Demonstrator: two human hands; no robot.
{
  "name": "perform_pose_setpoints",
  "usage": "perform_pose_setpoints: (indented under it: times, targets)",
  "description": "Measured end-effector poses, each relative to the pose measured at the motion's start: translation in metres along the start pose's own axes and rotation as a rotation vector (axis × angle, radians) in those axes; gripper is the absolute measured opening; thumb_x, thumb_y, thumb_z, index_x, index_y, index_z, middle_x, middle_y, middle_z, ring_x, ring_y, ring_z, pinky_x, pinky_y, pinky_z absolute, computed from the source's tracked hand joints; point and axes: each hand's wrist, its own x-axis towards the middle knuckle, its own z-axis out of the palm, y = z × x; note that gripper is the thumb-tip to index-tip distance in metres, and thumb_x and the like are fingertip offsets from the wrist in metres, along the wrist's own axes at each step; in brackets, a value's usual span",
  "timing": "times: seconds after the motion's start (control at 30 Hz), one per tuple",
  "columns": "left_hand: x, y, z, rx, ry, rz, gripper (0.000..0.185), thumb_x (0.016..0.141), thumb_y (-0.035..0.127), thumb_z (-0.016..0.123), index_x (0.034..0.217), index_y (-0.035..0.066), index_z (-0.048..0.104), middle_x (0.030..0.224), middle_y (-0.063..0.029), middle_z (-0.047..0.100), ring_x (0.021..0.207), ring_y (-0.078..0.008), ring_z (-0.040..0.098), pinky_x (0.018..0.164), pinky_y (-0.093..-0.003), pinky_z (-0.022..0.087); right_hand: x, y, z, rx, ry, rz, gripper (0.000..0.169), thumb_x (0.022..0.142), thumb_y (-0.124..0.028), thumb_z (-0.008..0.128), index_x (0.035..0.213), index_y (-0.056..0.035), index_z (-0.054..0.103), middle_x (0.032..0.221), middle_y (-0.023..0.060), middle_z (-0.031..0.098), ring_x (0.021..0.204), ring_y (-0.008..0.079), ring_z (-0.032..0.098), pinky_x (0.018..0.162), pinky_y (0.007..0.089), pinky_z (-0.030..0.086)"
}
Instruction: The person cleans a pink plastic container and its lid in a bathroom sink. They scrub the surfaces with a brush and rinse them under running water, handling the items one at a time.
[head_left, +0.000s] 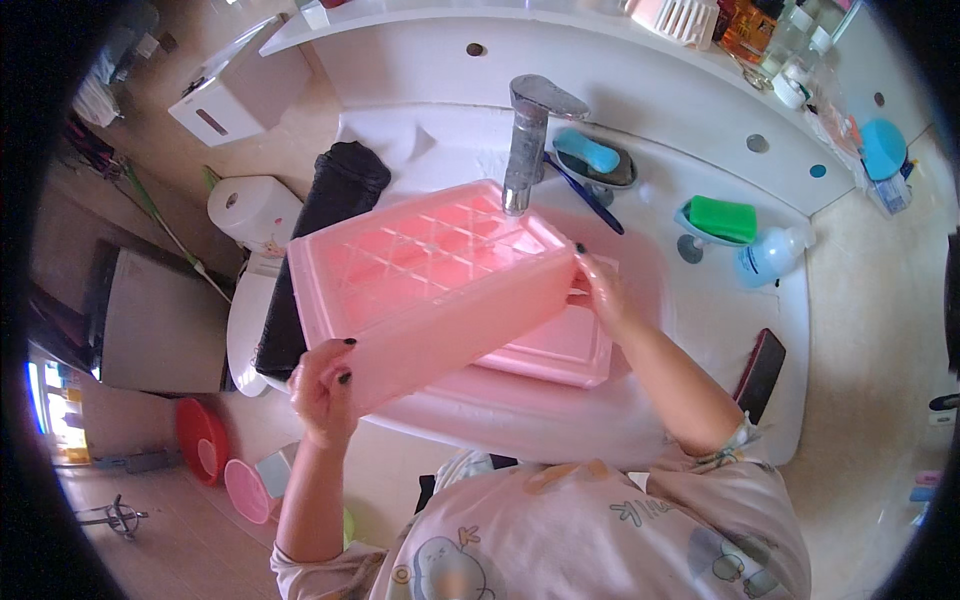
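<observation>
A pink plastic box (457, 322) with a grid of ribs across its bottom is tilted over the white washbasin (712, 300). My left hand (322, 390) grips its near left corner. At the right end, my right hand (600, 289) holds the box's corner, some fingers hidden by it. The spout of the metal faucet (523, 150) hangs right over the box's far right corner, and water seems to run onto it. Below the box, in the basin, lies a second pink plastic piece (559, 345), partly covered by the box, with a raised rim.
A black cloth-like bundle (337, 187) lies along the basin's left edge. Behind the faucet are a soap dish with a blue item (589, 150) and a dark blue toothbrush (585, 196). To the right are a green sponge (722, 219), a pump bottle (769, 256) and a dark phone-like object (760, 375).
</observation>
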Motion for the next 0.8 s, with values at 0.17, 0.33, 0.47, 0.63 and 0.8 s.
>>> perform_pose_setpoints:
  times: [0.17,0.33,0.47,0.63,0.8]
  targets:
    - [-0.008,-0.007,0.031,0.003,-0.067,-0.02,0.045,0.088,0.036,0.038,0.089,-0.005,0.058,0.082,-0.0164,0.062,0.075,-0.0248,0.061,0.07,-0.0316,0.046,-0.048,-0.007,-0.033,0.075,0.18,0.009,0.041,0.085,-0.04,0.049,0.105,-0.005,0.053,0.098,0.0072,0.057,0.086,0.0176,0.055,0.075,0.0346,0.044]
    - [-0.006,-0.039,0.063,-0.306,-0.097,-0.19,0.044,0.083,0.024,0.038,0.114,-0.006,0.047,0.111,-0.0181,0.053,0.1,-0.0244,0.053,0.084,-0.0296,0.04,-0.092,-0.007,-0.05,-0.047,0.247,-0.001,0.041,0.083,-0.035,0.052,0.107,-0.0018,0.053,0.101,0.0096,0.056,0.092,0.0197,0.055,0.078,0.0348,0.044]
    - [0.013,-0.067,0.094,-0.757,-0.148,-0.624,0.055,0.078,0.018,0.037,0.129,-0.005,0.034,0.129,-0.0152,0.041,0.117,-0.0196,0.04,0.095,-0.0274,0.031,-0.12,-0.007,-0.039,-0.299,0.265,-0.071,0.041,0.082,-0.03,0.056,0.11,-0.0011,0.053,0.099,0.0083,0.058,0.09,0.0165,0.054,0.077,0.0297,0.042]
    - [0.04,-0.079,0.116,-0.921,-0.217,-0.787,0.057,0.076,0.017,0.037,0.128,-0.005,0.035,0.126,-0.0169,0.043,0.11,-0.0215,0.046,0.094,-0.0308,0.033,-0.113,-0.004,-0.052,-0.115,0.257,0.007,0.05,0.084,-0.036,0.051,0.119,-0.0012,0.042,0.107,0.0101,0.054,0.096,0.018,0.054,0.087,0.0313,0.037]
    - [0.044,-0.078,0.156,-0.897,-0.182,-1.106,0.048,0.077,0.02,0.04,0.117,-0.006,0.044,0.113,-0.0157,0.052,0.101,-0.0228,0.052,0.089,-0.0338,0.038,-0.095,-0.003,-0.05,0.15,0.357,-0.161,0.058,0.084,-0.038,0.05,0.131,-0.0106,0.03,0.129,0.0038,0.038,0.119,0.0161,0.037,0.095,0.0371,0.031]
